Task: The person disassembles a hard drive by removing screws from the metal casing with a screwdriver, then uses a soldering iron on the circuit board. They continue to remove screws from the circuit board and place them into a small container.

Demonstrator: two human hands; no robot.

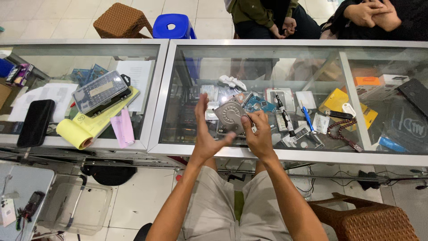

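Metal part [229, 117] between both hands — screwdriver [284, 115] right, phone [35, 122] far left

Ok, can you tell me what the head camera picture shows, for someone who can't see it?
Two bare hands, left hand open and right hand gripping, hold a round grey metal part above a glass counter strewn with small tools.

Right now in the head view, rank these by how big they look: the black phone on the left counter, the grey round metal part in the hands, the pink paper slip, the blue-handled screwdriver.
1. Black phone
2. Grey round metal part, close to the phone and held nearer the camera, so unsure
3. Pink paper slip
4. Blue-handled screwdriver
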